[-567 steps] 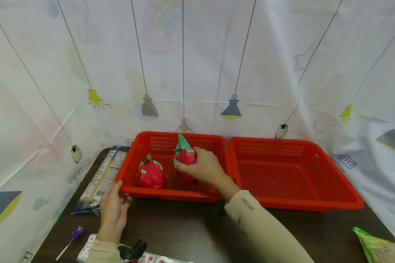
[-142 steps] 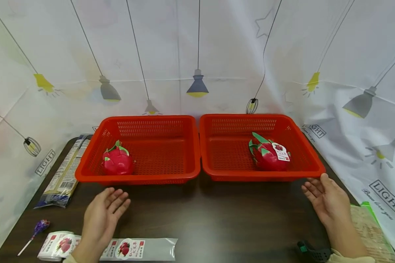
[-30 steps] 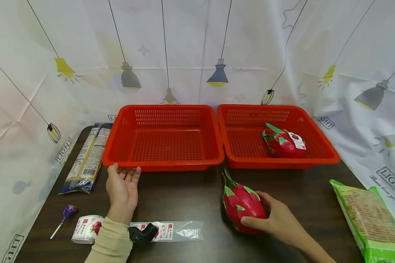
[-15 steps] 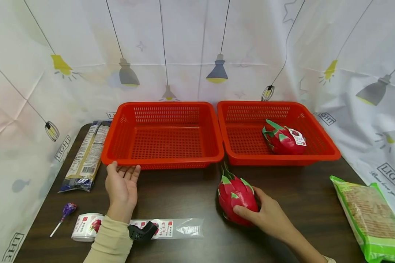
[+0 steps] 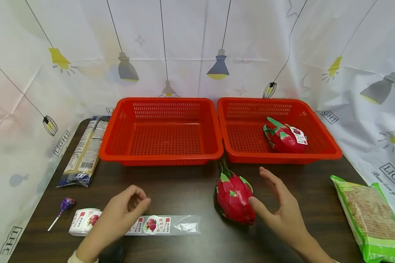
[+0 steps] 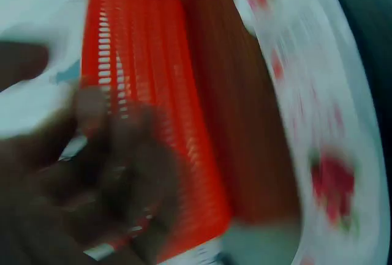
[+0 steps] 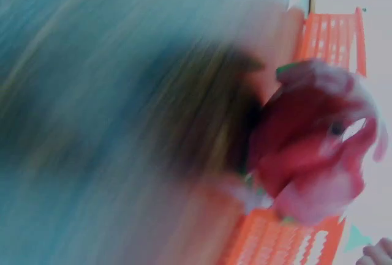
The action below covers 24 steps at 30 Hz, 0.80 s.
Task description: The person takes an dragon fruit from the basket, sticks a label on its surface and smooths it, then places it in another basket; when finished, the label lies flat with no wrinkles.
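A red dragon fruit with green-tipped scales lies on the dark table, its leafy end toward the baskets; the right wrist view shows its blunt end close up. My right hand is beside it with fingers spread, the thumb tip close to its side, gripping nothing. Above a roll of stickers is my left hand, fingers loosely bent, with nothing held. From under that hand the sticker strip, printed with dragon fruit, runs to the right. Another dragon fruit, bearing a white sticker, lies in the right basket.
Two red plastic baskets stand side by side at the back: the left basket and the right basket. A long packet and a lollipop lie at the left. A green-edged food bag lies at the right.
The unstickered dragon fruit came out of the left basket onto the table, and my right hand has let it go. My left hand has moved from that basket's rim to the sticker roll.
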Tool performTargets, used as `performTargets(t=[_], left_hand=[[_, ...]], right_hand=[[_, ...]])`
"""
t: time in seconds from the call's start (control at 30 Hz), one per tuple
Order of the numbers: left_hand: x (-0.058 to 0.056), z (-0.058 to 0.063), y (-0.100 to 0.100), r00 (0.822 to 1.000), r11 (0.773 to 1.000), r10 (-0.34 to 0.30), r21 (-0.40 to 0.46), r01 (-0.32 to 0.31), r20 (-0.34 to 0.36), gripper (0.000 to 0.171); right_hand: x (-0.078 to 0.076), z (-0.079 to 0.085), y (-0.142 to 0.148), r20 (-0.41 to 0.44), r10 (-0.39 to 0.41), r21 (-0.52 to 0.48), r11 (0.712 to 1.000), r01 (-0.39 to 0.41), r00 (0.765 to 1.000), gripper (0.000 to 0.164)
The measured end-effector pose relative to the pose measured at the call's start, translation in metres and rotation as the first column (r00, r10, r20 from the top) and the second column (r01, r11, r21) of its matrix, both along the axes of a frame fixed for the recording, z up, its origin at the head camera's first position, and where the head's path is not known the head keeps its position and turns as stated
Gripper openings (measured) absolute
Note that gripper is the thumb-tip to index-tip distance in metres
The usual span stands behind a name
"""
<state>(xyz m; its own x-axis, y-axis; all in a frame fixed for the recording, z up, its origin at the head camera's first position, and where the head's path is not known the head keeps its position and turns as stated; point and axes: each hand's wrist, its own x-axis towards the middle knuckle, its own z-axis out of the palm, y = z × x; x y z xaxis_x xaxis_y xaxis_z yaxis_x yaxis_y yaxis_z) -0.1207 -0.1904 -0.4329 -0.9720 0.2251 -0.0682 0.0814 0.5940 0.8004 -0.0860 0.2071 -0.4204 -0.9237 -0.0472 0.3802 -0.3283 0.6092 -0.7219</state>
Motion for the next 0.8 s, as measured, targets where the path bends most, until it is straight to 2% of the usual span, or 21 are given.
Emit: performTargets(t=[0.03, 0.07, 0.1, 0.13, 0.17, 0.2, 0.27, 0.33, 0.4, 0.5, 0.6, 0.67, 0.8], left_hand=[[0.006, -0.001, -0.002, 0.998, 0.982, -0.046, -0.184, 0.036, -0.053, 0.022], [0.011, -0.002, -0.004, 0.993, 0.941, -0.092, -0.332, 0.061, -0.077, 0.025], [0.016, -0.004, -0.006, 0.989, 0.899, -0.128, -0.430, 0.085, -0.072, 0.030], [0.020, -0.007, -0.007, 0.986, 0.859, -0.157, -0.502, 0.105, -0.061, 0.035], [0.022, -0.009, -0.009, 0.983, 0.832, -0.176, -0.541, 0.126, -0.043, 0.040], [0.024, -0.012, -0.010, 0.982, 0.817, -0.188, -0.560, 0.139, -0.030, 0.043], [0.027, -0.018, -0.013, 0.980, 0.807, -0.198, -0.572, 0.143, -0.035, 0.045], [0.028, -0.022, -0.016, 0.981, 0.806, -0.193, -0.576, 0.136, -0.039, 0.043], [0.027, -0.026, -0.017, 0.980, 0.806, -0.194, -0.576, 0.136, -0.040, 0.040], [0.027, -0.030, -0.018, 0.977, 0.810, -0.205, -0.570, 0.140, -0.052, 0.034], [0.028, -0.032, -0.016, 0.965, 0.810, -0.232, -0.573, 0.123, -0.120, 0.028], [0.029, -0.033, -0.014, 0.950, 0.811, -0.250, -0.577, 0.100, -0.186, 0.025], [0.029, -0.034, -0.010, 0.907, 0.809, -0.284, -0.586, 0.051, -0.312, 0.018]], right_hand=[[0.001, 0.000, -0.004, -0.107, 0.029, -0.016, 0.999, -0.031, 0.994, 0.068], [0.002, -0.001, -0.008, -0.203, 0.063, -0.027, 0.997, -0.070, 0.977, 0.062], [0.002, -0.001, -0.012, -0.284, 0.099, -0.034, 0.993, -0.114, 0.954, 0.055], [0.002, -0.002, -0.017, -0.352, 0.137, -0.034, 0.987, -0.159, 0.926, 0.047], [0.002, -0.001, -0.022, -0.398, 0.171, -0.031, 0.979, -0.199, 0.901, 0.038], [0.002, -0.001, -0.027, -0.434, 0.203, -0.031, 0.970, -0.240, 0.878, 0.031], [0.002, -0.001, -0.038, -0.485, 0.265, -0.020, 0.950, -0.313, 0.833, 0.021], [0.002, 0.000, -0.047, -0.506, 0.321, -0.004, 0.927, -0.375, 0.801, 0.016], [0.003, -0.001, -0.055, -0.511, 0.364, 0.004, 0.907, -0.421, 0.779, 0.013], [0.004, -0.003, -0.063, -0.509, 0.408, 0.007, 0.883, -0.470, 0.758, 0.012], [0.003, -0.005, -0.070, -0.486, 0.463, 0.007, 0.850, -0.526, 0.741, 0.013], [0.003, -0.007, -0.075, -0.434, 0.511, 0.020, 0.828, -0.560, 0.741, 0.017], [0.004, -0.005, -0.085, -0.214, 0.569, 0.073, 0.820, -0.568, 0.794, 0.024]])
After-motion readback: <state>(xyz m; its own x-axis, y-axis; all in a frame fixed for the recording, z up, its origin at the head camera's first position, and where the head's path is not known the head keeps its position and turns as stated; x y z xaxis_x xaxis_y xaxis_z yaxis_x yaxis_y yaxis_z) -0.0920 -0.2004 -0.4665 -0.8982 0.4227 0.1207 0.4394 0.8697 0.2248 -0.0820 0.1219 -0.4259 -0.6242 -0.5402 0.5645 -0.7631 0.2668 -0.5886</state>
